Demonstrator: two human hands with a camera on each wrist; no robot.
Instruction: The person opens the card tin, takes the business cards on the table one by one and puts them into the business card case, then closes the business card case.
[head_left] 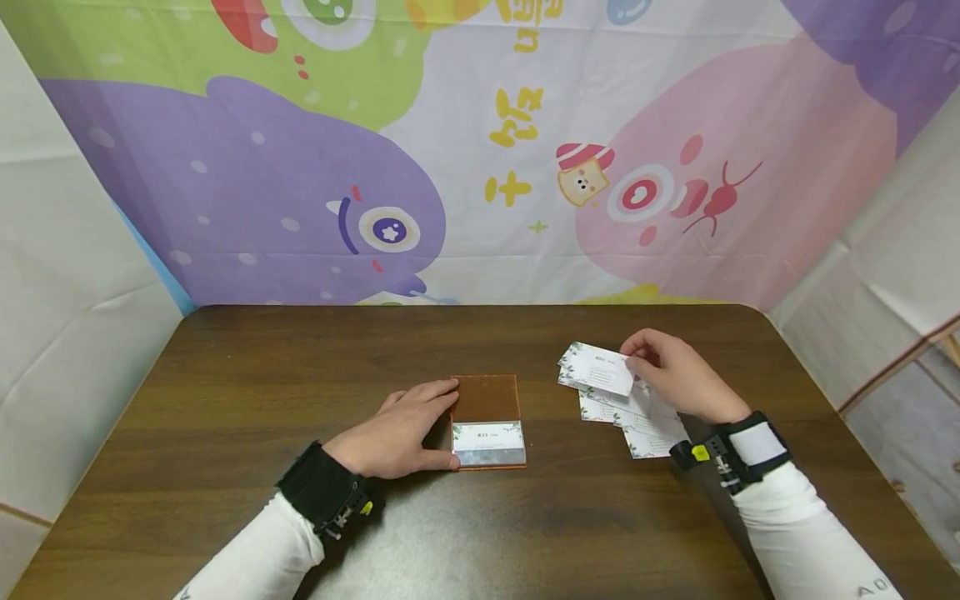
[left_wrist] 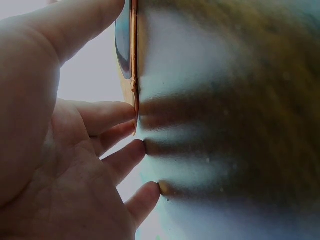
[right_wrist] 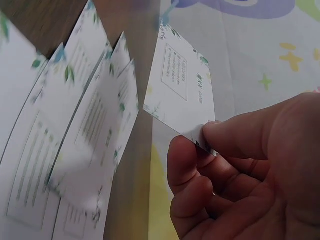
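Note:
My right hand (head_left: 682, 379) pinches a white business card (head_left: 597, 367) by its corner, between thumb and fingers. In the right wrist view the card (right_wrist: 182, 82) is lifted clear, showing leaf prints and small text. Beneath it lies a fanned pile of similar cards (head_left: 651, 433). My left hand (head_left: 405, 429) rests beside an open orange-brown card holder (head_left: 486, 398), fingertips at its upper left edge and thumb at its lower left corner. One card (head_left: 487, 436) sits in the holder's lower pocket. In the left wrist view the holder's thin edge (left_wrist: 134, 85) meets the fingers.
The dark wooden table (head_left: 300, 358) carries everything. A cloth printed with cartoon figures (head_left: 510, 167) hangs behind its far edge. White sheets (head_left: 75, 292) stand at the left and right sides.

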